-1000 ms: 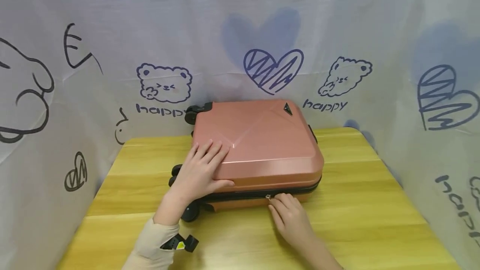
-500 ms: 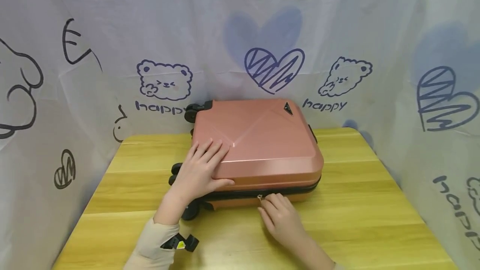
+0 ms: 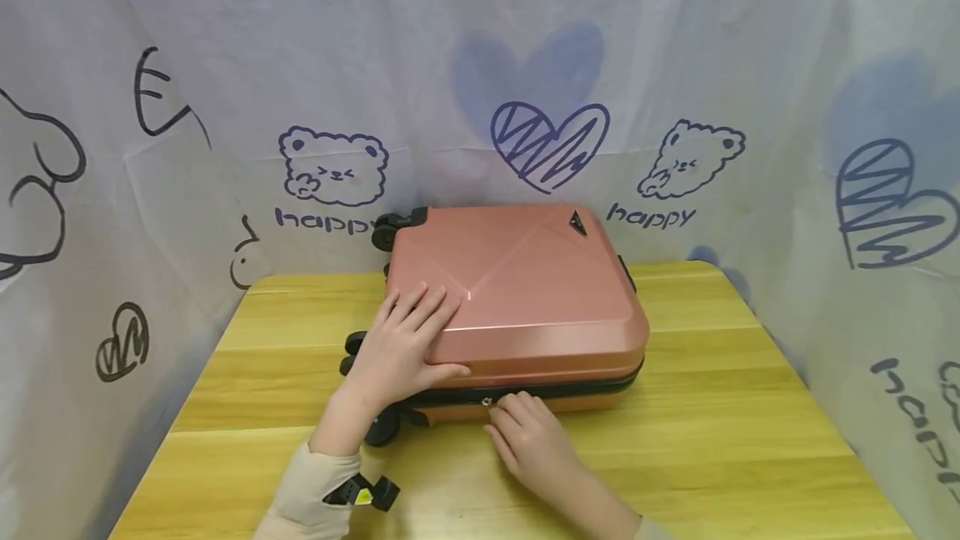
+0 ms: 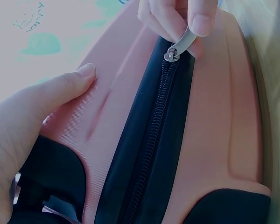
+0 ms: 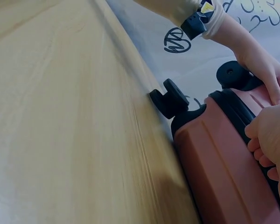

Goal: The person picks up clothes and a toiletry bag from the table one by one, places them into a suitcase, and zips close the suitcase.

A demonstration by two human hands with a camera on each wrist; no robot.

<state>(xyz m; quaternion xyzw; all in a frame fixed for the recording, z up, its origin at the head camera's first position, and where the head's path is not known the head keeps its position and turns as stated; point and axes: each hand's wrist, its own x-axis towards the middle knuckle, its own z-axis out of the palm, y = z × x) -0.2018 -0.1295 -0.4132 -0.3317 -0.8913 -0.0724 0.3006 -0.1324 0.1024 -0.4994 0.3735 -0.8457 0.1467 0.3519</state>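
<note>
A pink hard-shell suitcase (image 3: 517,273) lies flat on the table, its black wheels (image 3: 384,233) to the left. Along its front side runs a black zipper (image 4: 151,126) with visible teeth. My left hand (image 3: 401,348) rests on the lid's front left corner, fingers spread, thumb along the front edge. My right hand (image 3: 532,440) pinches the metal zipper pull (image 4: 184,42) between thumb and fingers, in front of the suitcase. In the right wrist view the right hand hides the pull.
The yellow wood-grain table (image 3: 720,423) extends around the suitcase. A white printed cloth (image 3: 420,48) hangs behind and at both sides. A black strap device (image 3: 363,492) sits on my left wrist.
My right hand has moved left along the suitcase's front, drawing the zipper pull with it. My left hand stays in place on the lid.
</note>
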